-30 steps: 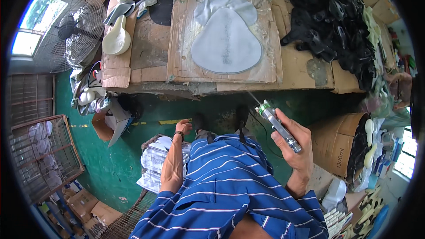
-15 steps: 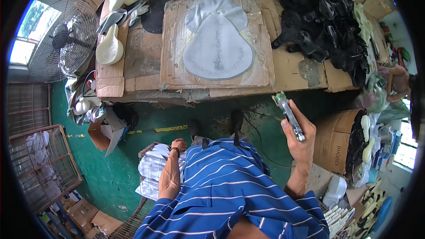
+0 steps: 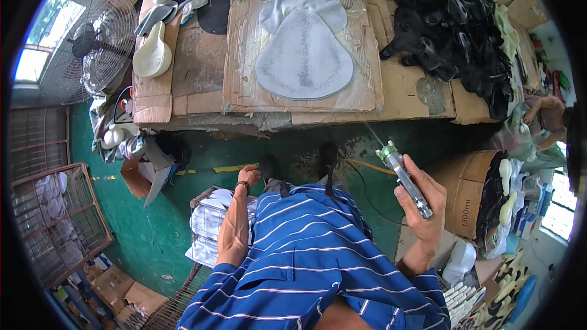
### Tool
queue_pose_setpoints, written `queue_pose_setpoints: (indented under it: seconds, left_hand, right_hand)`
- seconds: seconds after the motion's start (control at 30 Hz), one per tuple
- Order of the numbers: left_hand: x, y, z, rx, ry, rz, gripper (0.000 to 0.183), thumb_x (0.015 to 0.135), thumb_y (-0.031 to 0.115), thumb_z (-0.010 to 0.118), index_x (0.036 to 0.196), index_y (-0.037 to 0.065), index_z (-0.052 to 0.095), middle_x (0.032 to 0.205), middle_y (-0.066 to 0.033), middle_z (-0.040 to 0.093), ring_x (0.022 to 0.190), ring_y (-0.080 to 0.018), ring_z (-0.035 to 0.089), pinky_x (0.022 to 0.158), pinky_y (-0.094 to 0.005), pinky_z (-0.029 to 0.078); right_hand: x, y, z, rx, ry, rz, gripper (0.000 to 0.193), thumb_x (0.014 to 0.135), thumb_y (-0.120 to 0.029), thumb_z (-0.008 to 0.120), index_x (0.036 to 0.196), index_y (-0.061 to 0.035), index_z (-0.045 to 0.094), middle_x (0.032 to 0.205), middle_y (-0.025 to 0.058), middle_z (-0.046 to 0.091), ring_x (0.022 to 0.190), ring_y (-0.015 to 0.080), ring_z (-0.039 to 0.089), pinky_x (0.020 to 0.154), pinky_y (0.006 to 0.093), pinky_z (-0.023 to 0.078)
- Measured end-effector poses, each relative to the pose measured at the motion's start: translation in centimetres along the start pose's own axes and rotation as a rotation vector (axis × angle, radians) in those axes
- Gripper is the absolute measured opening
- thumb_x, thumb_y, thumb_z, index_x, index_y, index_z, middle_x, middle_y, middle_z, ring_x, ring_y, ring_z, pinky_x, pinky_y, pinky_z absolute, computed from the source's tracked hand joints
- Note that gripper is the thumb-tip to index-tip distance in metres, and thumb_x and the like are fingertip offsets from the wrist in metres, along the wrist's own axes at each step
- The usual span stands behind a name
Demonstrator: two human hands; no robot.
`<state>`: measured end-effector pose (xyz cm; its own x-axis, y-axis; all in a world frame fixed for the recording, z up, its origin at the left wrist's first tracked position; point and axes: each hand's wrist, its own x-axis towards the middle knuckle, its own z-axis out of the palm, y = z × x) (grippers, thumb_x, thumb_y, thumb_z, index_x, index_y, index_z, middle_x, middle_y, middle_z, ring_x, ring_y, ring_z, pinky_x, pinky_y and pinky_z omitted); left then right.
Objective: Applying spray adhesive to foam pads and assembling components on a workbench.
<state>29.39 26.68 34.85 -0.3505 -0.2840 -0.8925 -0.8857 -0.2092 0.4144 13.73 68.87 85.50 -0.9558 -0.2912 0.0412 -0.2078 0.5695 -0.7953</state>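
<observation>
My right hand [image 3: 430,198] is wrapped round a silver spray gun [image 3: 408,182] with a green ring near its nozzle, held off the front edge of the workbench. A faint streak of mist leaves the nozzle toward the bench. On a stack of cardboard [image 3: 241,79] lies a pear-shaped white pad [image 3: 287,61], speckled grey down its middle. A wrinkled pale cloth piece [image 3: 312,3] sits against its far, narrow end. My left hand [image 3: 249,175] hangs beside my thigh, fingers loosely extended and holding nothing. Close to it is a wire basket [image 3: 197,205] of folded white pieces [image 3: 211,223].
A black heap of moulded pieces [image 3: 446,24] covers the bench's right. Cream moulded forms [image 3: 153,55] and gloves [image 3: 194,7] lie at its left, by a large fan [image 3: 85,46]. A cardboard box [image 3: 468,189] stands right; a hose [image 3: 370,166] trails below. Another person [image 3: 544,119] is far right.
My right hand has drawn the spray gun back from the bench edge, slightly right and nearer me. My left hand has risen a little and its fingers have extended. The view has shifted slightly.
</observation>
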Motion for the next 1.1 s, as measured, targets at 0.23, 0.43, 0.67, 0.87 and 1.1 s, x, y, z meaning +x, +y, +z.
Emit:
queue_pose_setpoints:
  seconds: [0.23, 0.43, 0.67, 0.87, 1.1]
  left_hand:
    - [-0.9, -0.2, 0.4, 0.086, 0.011, -0.062, 0.044, 0.092, 0.004, 0.070, 0.136, 0.007, 0.069, 0.109, -0.0122, 0.081, 0.091, -0.0253, 0.080, 0.080, -0.0475, 0.065]
    - [-1.0, -1.1, 0.4, 0.154, 0.000, -0.143, 0.045, 0.095, 0.003, 0.064, 0.139, 0.008, 0.067, 0.116, -0.0152, 0.080, 0.102, -0.0292, 0.079, 0.092, -0.0511, 0.064]
    - [-0.6, 0.3, 0.9, 0.174, -0.042, -0.055, 0.044, 0.095, 0.005, 0.065, 0.139, 0.009, 0.067, 0.116, -0.0147, 0.079, 0.101, -0.0285, 0.079, 0.090, -0.0505, 0.064]
    - [-1.0, 4.1, 1.9, 0.127, -0.014, 0.161, 0.041, 0.096, 0.009, 0.063, 0.137, 0.006, 0.067, 0.114, -0.0114, 0.079, 0.095, -0.0213, 0.077, 0.079, -0.0389, 0.063]
    - [0.2, 13.2, 3.9, 0.105, 0.122, 0.665, 0.033, 0.094, 0.007, 0.058, 0.123, 0.006, 0.074, 0.099, -0.0071, 0.076, 0.085, -0.0150, 0.072, 0.069, -0.0277, 0.056]
  right_hand:
    - [-1.2, 0.1, -1.6, -0.038, -0.140, 0.032, 0.070, 0.074, 0.009, 0.077, 0.143, 0.0000, 0.067, 0.102, 0.0197, 0.075, 0.084, 0.0305, 0.074, 0.076, 0.0344, 0.057]
    - [-0.6, 0.5, -1.8, -0.050, 0.007, 0.036, 0.065, 0.080, 0.006, 0.079, 0.144, 0.0004, 0.067, 0.102, 0.0182, 0.075, 0.086, 0.0281, 0.073, 0.077, 0.0343, 0.056]
    - [-1.3, 0.7, -3.0, -0.075, 0.053, 0.078, 0.057, 0.086, 0.002, 0.079, 0.142, 0.0030, 0.067, 0.107, 0.0195, 0.076, 0.090, 0.0265, 0.074, 0.079, 0.0334, 0.056]
    - [-2.9, 0.4, -4.1, -0.094, -0.001, 0.136, 0.058, 0.085, 0.001, 0.079, 0.142, 0.0031, 0.066, 0.108, 0.0208, 0.076, 0.090, 0.0281, 0.075, 0.079, 0.0336, 0.057]
    - [-1.8, 0.0, -1.2, 0.046, -0.159, 0.109, 0.073, 0.074, 0.009, 0.076, 0.145, -0.0024, 0.066, 0.106, 0.0195, 0.074, 0.087, 0.0284, 0.075, 0.078, 0.0356, 0.058]
